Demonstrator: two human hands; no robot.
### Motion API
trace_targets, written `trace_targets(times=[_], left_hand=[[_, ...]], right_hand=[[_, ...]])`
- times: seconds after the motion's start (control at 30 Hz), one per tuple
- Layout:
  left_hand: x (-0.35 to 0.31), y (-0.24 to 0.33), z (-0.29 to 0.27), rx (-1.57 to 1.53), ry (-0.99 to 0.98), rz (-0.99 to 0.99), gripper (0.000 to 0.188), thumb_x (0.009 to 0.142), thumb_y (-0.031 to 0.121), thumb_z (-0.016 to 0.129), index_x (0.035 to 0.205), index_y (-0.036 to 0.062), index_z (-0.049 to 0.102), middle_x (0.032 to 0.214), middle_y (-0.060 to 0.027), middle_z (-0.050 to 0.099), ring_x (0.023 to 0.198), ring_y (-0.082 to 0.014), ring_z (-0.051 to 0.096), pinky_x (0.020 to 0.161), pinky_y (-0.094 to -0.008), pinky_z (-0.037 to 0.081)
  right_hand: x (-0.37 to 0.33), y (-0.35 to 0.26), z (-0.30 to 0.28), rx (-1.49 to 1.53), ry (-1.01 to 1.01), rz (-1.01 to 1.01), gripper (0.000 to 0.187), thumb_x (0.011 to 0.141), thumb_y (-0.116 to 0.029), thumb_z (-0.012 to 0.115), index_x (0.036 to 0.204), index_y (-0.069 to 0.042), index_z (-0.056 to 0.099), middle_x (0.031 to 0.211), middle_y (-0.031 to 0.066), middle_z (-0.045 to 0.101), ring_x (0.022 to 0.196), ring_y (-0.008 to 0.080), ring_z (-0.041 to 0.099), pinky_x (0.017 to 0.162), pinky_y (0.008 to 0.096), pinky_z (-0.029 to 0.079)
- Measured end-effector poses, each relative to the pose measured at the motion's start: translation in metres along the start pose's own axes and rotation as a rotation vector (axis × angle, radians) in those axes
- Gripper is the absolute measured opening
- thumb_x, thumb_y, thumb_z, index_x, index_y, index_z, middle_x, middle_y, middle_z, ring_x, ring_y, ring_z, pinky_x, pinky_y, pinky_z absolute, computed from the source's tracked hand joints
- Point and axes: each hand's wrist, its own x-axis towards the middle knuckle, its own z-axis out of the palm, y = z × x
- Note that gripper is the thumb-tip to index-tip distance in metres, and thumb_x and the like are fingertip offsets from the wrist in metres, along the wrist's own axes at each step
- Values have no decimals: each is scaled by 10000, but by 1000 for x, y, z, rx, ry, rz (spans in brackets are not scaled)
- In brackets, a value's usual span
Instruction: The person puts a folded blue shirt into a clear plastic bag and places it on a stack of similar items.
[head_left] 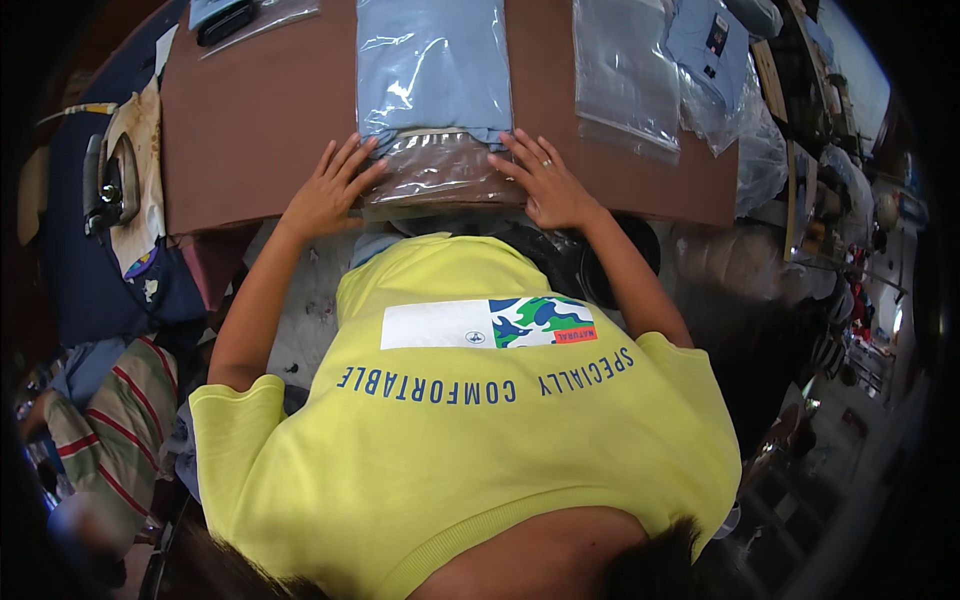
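Observation:
A folded light blue garment [432,75] lies flat inside a clear plastic bag [445,170] on the brown-covered table [265,120]. The near end of the bag extends past the garment's edge to the table's front edge, wrinkled and shiny. At the bag's left side, my left hand [338,190] has its fingers spread, tips touching the plastic near the garment's corner. My right hand [548,182], with a ring on one finger, mirrors it at the right side. Its fingers are stretched out, the tips by the garment's other near corner. Neither hand is closed around anything.
Flat clear bags [625,75] lie to the right, beside a bagged blue garment [708,50]. An iron [122,185] rests on a scorched cloth [145,130] at the left. Top left is a dark object [226,22] on plastic. Another person in a striped garment [112,425] is at lower left.

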Motion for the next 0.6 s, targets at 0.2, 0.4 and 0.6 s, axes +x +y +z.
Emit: trace_targets(times=[0.2,0.4,0.6], left_hand=[[-11,9,43,238,222,32,664,760,156,648,1362,125,370,1450,-69,312,1329,-232,304,1071,-399,256],[-3,16,23,-221,367,-15,211,828,151,565,1019,63,561,1235,-80,548,1125,-248,510,964,-392,359],[7,14,8,-545,491,-259,133,883,181,547,937,72,600,973,-90,648,891,-286,590,803,-375,448]], right_hand=[[-3,6,15,39,-64,-94,796,718,-86,641,1408,-266,286,1507,38,171,1383,220,186,1103,451,188],[-11,9,25,-45,59,-178,664,742,-83,647,1334,-235,389,1450,44,296,1326,223,316,1048,422,269],[-7,11,22,77,176,-192,453,764,-150,665,1192,-182,520,1312,51,455,1189,197,458,955,380,331]])
